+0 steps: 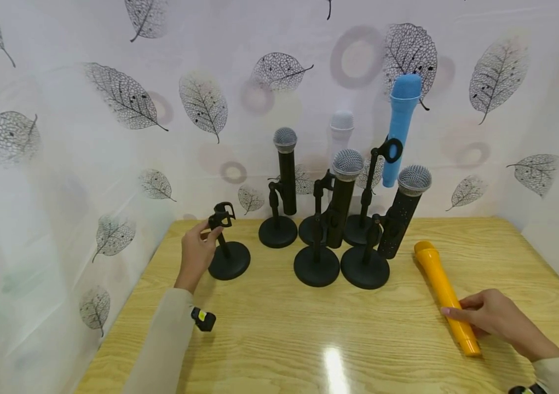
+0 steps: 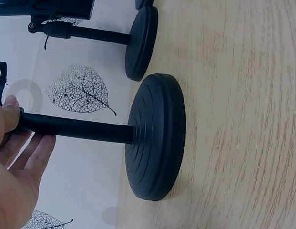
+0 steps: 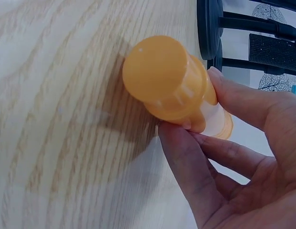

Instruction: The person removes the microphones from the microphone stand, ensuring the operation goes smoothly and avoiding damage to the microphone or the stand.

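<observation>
At the left of the table, my left hand (image 1: 197,253) grips the upper part of a black desk microphone stand (image 1: 230,261), just under its clip, which holds no microphone. The left wrist view shows the thumb and fingers around the top of the pole (image 2: 81,129), and the round base (image 2: 156,138) on the wood. On the right, my right hand (image 1: 498,320) pinches an orange microphone (image 1: 439,279) by the lower handle, its head pointing away from me. In the right wrist view the flat end (image 3: 155,69) of its handle faces the camera. Whether it touches the table cannot be told.
Several stands hold microphones at the table's back middle: black ones (image 1: 287,175) (image 1: 342,202) (image 1: 402,219), a white one (image 1: 342,128) partly hidden, and a tilted blue one (image 1: 401,123) rising highest. A leaf-patterned cloth (image 1: 279,33) hangs behind the wooden table (image 1: 279,328).
</observation>
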`<state>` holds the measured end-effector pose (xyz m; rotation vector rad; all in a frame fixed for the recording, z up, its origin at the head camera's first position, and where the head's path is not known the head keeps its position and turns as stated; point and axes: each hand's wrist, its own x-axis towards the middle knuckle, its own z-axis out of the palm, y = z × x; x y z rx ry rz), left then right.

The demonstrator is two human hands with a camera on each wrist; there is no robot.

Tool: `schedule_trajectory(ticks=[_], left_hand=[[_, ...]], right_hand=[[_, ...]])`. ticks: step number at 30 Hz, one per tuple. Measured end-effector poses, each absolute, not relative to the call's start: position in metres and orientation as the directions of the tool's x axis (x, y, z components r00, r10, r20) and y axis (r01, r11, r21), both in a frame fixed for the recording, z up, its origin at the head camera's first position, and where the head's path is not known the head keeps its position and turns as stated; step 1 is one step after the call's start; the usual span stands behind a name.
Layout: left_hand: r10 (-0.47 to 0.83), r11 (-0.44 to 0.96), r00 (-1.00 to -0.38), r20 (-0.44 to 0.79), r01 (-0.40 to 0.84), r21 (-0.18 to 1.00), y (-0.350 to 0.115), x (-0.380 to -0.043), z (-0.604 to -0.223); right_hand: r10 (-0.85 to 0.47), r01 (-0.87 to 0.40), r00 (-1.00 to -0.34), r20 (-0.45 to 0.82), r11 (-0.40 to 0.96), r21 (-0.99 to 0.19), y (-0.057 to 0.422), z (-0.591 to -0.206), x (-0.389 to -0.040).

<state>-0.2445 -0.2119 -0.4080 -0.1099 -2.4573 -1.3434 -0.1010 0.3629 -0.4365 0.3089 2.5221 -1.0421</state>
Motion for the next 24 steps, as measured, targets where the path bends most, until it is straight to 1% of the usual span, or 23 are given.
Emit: schedule_trajectory(ticks=[10,16,18,24], left_hand=[[-0.11,0.554,-0.935,0.337,0.224,0.802,-0.2105,-0.2442,-0.4066],[-0.113,0.551,-0.939,0.326,0.214,0.806,-0.2113,-0.2444,-0.4058],[-0.116,0.546,-0.94,0.321,0.21,0.811,-0.211,-0.2442,-0.4052],[-0.123,0.517,-0.944,0.306,0.202,0.831,-0.2077,-0.2442,-0.4048]], right_hand=[[0.028,0.295,-0.916,-0.401,0.725,-0.622,0.3606,-0.436,-0.0987],[0.023,0.262,-0.925,-0.378,0.761,-0.594,0.3582,-0.4344,-0.0987],[0.026,0.259,-0.926,-0.376,0.769,-0.585,0.3583,-0.4342,-0.0987],[0.05,0.311,-0.909,-0.413,0.742,-0.593,0.36,-0.4345,-0.1003]])
